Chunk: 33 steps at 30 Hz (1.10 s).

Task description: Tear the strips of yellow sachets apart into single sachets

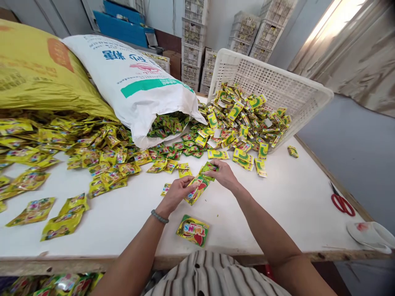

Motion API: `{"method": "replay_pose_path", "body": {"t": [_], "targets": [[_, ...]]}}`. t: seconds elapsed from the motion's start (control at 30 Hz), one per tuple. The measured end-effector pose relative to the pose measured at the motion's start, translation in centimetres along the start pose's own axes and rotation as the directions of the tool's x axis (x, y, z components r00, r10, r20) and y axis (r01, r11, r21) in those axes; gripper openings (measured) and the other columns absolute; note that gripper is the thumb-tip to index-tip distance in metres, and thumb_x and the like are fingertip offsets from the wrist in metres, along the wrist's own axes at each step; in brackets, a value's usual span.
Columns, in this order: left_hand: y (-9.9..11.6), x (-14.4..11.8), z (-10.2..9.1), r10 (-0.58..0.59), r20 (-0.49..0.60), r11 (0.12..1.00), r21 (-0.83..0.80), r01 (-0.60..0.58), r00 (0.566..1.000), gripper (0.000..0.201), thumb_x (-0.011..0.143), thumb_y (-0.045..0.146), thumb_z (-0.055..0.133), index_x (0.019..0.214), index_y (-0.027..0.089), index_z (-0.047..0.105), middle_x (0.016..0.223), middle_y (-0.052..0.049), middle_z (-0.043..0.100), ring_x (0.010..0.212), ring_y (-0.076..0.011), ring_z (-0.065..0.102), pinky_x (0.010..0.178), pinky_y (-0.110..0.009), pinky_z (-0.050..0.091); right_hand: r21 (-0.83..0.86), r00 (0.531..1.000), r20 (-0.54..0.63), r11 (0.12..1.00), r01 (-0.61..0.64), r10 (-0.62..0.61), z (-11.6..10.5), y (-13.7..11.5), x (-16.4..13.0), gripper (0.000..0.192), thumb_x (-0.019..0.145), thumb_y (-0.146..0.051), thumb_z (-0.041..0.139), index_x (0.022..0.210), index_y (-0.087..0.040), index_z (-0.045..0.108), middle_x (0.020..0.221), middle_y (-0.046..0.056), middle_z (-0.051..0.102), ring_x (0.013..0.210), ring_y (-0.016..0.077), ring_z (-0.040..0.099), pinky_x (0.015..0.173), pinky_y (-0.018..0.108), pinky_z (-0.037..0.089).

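My left hand and my right hand meet over the middle of the white table. Together they hold a yellow-green printed pouch, the left gripping its lower end. My right hand's fingers also pinch a small green sachet at the pouch's upper end. Another printed pouch lies flat on the table just in front of my hands, near the front edge. A grey bead bracelet sits on my left wrist.
A tipped white plastic basket spills small green-yellow sachets at the back right. A white woven sack and a yellow sack lie at the back left, among heaps of pouches. Red-handled scissors lie at the right edge.
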<state>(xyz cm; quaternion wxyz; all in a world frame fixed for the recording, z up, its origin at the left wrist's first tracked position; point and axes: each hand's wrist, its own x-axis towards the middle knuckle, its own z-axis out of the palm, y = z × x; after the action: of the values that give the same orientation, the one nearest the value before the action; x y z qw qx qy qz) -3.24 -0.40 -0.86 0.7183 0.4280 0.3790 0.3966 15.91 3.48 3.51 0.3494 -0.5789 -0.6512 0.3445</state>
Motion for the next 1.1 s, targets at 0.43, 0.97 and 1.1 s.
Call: {"method": "replay_pose_path", "body": {"t": [0.43, 0.97, 1.1], "targets": [[0.0, 0.0, 0.7, 0.063, -0.071, 0.974, 0.224, -0.046, 0.996, 0.048, 0.059, 0.040, 0.082, 0.099, 0.017, 0.069, 0.085, -0.003, 0.071, 0.078, -0.0213, 0.063, 0.063, -0.025, 0.046, -0.021, 0.989, -0.149, 0.999, -0.030, 0.027, 2.0, -0.3, -1.1, 0.035, 0.064, -0.052, 0.071, 0.068, -0.020, 0.058, 0.067, -0.002, 0.056, 0.066, 0.0145, 0.049, 0.061, 0.026, 0.039], [-0.2, 0.0, 1.5, -0.057, -0.137, 0.987, -0.156, 0.036, 0.989, 0.059, 0.050, 0.040, 0.089, 0.098, 0.013, 0.068, 0.081, -0.005, 0.073, 0.071, -0.0213, 0.068, 0.066, -0.029, 0.052, -0.094, 0.991, -0.083, 0.991, 0.099, -0.107, 2.1, 1.4, -3.1, 0.024, 0.084, -0.042, 0.062, 0.071, -0.026, 0.074, 0.101, 0.007, 0.062, 0.108, 0.0255, 0.043, 0.100, 0.043, 0.033], [-0.4, -0.2, 1.6, -0.042, -0.161, 0.992, -0.127, 0.022, 0.986, 0.058, 0.051, 0.044, 0.087, 0.097, 0.013, 0.068, 0.080, -0.006, 0.073, 0.073, -0.0227, 0.068, 0.066, -0.030, 0.052, -0.062, 0.999, 0.016, 0.997, 0.052, -0.051, 2.4, 1.3, -3.2, 0.025, 0.083, -0.044, 0.063, 0.069, -0.027, 0.074, 0.102, 0.005, 0.063, 0.112, 0.0255, 0.042, 0.101, 0.044, 0.033]]}}
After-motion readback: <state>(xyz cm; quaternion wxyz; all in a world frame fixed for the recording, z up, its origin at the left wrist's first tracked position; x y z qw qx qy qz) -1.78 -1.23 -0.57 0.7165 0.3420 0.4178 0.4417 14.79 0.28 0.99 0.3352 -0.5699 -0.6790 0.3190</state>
